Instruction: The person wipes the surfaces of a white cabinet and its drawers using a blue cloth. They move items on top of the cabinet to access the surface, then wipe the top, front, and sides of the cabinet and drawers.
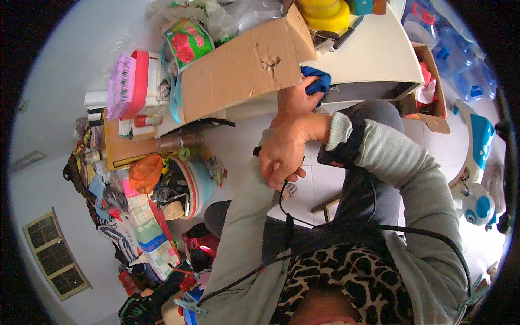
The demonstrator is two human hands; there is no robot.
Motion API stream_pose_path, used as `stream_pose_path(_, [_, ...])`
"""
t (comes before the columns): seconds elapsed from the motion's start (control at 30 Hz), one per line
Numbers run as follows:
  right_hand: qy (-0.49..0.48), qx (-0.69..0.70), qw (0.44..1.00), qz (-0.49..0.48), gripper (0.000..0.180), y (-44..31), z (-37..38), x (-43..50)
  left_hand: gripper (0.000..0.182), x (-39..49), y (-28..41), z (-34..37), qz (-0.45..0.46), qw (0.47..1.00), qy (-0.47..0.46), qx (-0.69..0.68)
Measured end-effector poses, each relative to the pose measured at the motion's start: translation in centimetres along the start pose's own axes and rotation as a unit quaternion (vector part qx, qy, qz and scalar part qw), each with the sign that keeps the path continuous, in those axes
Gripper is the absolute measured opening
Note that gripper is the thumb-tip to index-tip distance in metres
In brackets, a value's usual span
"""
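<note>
My left hand [298, 95] reaches forward and holds a crumpled blue cloth [319, 81] against the front edge of a cream-coloured cabinet top [373, 53]. Part of that hand is hidden behind a cardboard box [243, 73]. My right hand [284, 150] crosses over and rests on my left forearm near the sleeve cuff, its fingers curled. Whether it grips the sleeve or the black band [256, 151] at that wrist is hidden. A thin black cable [281, 199] hangs down just below the right fingertips. Another black band [345, 142] wraps my right wrist.
A knife [348, 32] lies on the cabinet top beside a yellow round container [325, 14]. Below is a dark gap [369, 90]. Clear plastic bottles [459, 57] and an open carton [432, 89] stand right. A bucket [199, 183] full of items sits left, near piled clothes and bags.
</note>
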State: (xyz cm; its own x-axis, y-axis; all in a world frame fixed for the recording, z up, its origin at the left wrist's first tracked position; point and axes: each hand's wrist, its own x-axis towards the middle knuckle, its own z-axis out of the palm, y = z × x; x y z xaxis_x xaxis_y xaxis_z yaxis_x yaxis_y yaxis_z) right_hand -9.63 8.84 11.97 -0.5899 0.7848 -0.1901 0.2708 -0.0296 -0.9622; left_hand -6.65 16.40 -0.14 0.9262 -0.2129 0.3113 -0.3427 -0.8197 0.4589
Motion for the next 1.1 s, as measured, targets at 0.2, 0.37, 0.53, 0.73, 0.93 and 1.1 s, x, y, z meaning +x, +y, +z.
stream_pose_path(0.2, [0.021,-0.019,1.000,-0.007,0.033,0.0,0.0,-0.9,0.046,0.7,-1.1,-0.6,-0.135,0.980,0.133,0.059])
stream_pose_path(0.37, [0.018,0.010,1.000,-0.003,0.031,-0.2,0.0,-1.7,0.041,2.8,1.7,1.3,-0.054,0.996,0.056,0.039])
stream_pose_path(0.53, [0.025,0.014,1.000,-0.008,0.032,-0.1,0.1,-2.0,0.044,1.6,2.2,-0.3,-0.045,0.997,-0.066,-0.012])
stream_pose_path(0.73, [0.036,-0.027,0.999,0.012,0.034,0.3,0.1,-2.2,0.047,-1.3,-3.0,-2.9,-0.109,0.986,0.086,0.089])
stream_pose_path(0.93, [0.025,-0.020,0.999,0.011,0.034,0.1,-0.1,-2.0,0.051,-1.2,-0.8,-0.7,-0.073,0.997,0.020,0.027])
stream_pose_path(1.1, [0.033,-0.030,0.999,0.019,0.033,0.1,-0.2,-1.8,0.062,-1.6,0.0,-1.0,-0.077,0.996,-0.038,-0.029])
